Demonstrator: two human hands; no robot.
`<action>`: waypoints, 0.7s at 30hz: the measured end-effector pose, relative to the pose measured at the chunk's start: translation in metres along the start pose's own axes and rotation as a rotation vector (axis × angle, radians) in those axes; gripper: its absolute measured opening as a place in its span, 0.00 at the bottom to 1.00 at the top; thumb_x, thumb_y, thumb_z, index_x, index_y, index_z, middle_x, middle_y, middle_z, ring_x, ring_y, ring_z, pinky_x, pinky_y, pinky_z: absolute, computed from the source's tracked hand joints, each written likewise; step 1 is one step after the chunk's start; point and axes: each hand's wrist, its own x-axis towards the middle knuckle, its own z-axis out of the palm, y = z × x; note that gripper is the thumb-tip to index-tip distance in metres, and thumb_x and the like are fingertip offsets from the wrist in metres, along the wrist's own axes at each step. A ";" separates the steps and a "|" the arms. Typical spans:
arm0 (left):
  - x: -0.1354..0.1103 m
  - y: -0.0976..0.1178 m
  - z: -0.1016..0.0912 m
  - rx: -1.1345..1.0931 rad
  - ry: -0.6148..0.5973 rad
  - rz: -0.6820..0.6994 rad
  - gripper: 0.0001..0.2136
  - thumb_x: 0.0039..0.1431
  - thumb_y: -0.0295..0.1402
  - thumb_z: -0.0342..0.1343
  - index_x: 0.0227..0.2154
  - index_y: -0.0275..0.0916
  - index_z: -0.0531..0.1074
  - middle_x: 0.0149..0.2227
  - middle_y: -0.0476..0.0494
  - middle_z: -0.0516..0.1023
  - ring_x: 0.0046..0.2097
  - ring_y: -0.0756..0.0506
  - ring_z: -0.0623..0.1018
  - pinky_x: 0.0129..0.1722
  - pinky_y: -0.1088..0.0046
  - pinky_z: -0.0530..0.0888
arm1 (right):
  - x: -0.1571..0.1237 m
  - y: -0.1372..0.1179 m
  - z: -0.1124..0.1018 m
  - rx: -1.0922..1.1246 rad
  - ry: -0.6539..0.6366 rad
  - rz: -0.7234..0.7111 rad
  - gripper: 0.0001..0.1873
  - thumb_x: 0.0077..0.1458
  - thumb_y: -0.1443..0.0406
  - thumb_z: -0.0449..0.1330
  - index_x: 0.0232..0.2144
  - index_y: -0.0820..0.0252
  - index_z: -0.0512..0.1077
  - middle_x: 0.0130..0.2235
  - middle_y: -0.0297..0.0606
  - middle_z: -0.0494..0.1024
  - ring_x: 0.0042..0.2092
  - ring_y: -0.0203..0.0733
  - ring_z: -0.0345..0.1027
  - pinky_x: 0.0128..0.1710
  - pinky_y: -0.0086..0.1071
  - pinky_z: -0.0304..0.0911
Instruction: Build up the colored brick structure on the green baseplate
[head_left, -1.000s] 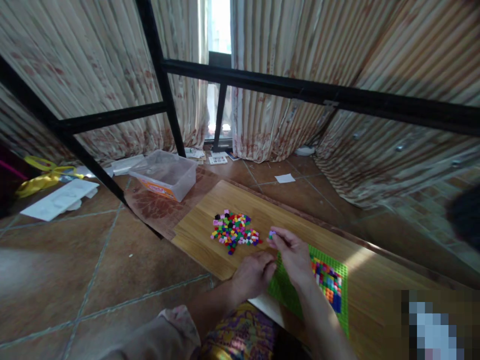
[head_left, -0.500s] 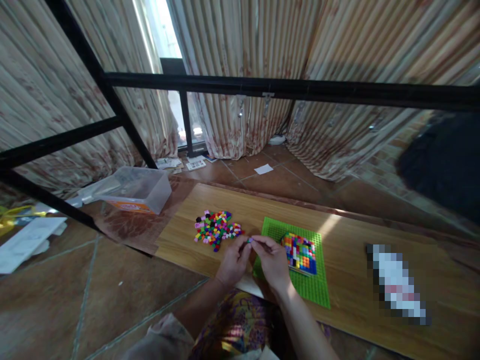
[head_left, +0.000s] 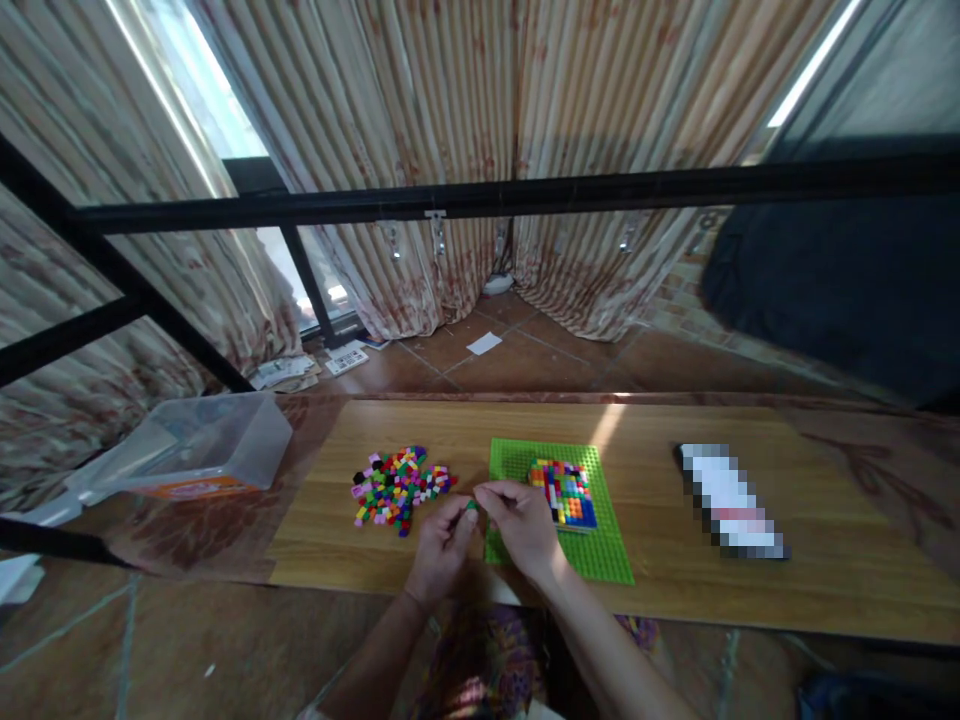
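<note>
Whereas one second earlier the right hand point(head_left: 525, 525) was raised alone beside the loose bricks with a small piece in its fingertips and the left hand point(head_left: 442, 545) lay low at the near edge, both hands now meet fingertip to fingertip. Half a second ago they had already closed in, and they remain joined. Judged from this, the work has passed from picking to handling: one small green piece point(head_left: 471, 506) sits between the two hands, with the left thumb and forefinger pinched shut on it and the right fingertips pressed closed against it from the other side. Which hand bears the load cannot be told.

Count, taken outward from the hands:
- One pile of loose bricks point(head_left: 397, 485), just beyond the left hand; the pieces are too many and too small to number.
- One green baseplate point(head_left: 592, 555), under and beyond the right hand.
- One patch of fitted bricks point(head_left: 566, 492) on that plate, just beyond the right knuckles.
- One wooden board point(head_left: 712, 590) carrying all of these.
- One clear plastic box point(head_left: 202, 450), well off to the left.
- One blurred object point(head_left: 731, 500), well off to the right.
</note>
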 end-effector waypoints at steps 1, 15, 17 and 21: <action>0.000 0.000 0.000 0.003 0.007 -0.011 0.12 0.61 0.39 0.51 0.28 0.36 0.69 0.26 0.50 0.67 0.30 0.50 0.67 0.31 0.76 0.65 | 0.000 -0.004 -0.004 0.053 0.025 0.023 0.13 0.50 0.56 0.61 0.27 0.59 0.79 0.25 0.36 0.77 0.25 0.36 0.67 0.25 0.30 0.63; 0.003 -0.002 0.004 0.127 0.010 -0.046 0.11 0.62 0.38 0.48 0.28 0.38 0.66 0.25 0.52 0.64 0.28 0.51 0.66 0.29 0.78 0.64 | -0.004 -0.003 -0.106 0.490 0.417 0.207 0.19 0.37 0.54 0.72 0.31 0.60 0.79 0.25 0.34 0.75 0.25 0.31 0.65 0.22 0.24 0.63; 0.003 -0.003 0.004 0.139 0.008 -0.042 0.12 0.63 0.39 0.48 0.27 0.38 0.66 0.24 0.52 0.64 0.28 0.51 0.66 0.29 0.78 0.64 | -0.004 0.000 -0.107 0.527 0.405 0.228 0.20 0.36 0.55 0.72 0.31 0.60 0.80 0.24 0.34 0.75 0.25 0.30 0.64 0.22 0.23 0.64; 0.003 -0.004 0.004 0.162 -0.001 -0.039 0.12 0.63 0.39 0.48 0.27 0.38 0.66 0.24 0.52 0.63 0.28 0.51 0.66 0.29 0.78 0.64 | -0.003 0.004 -0.112 0.540 0.381 0.247 0.20 0.35 0.56 0.73 0.32 0.59 0.80 0.26 0.33 0.75 0.26 0.30 0.65 0.26 0.24 0.66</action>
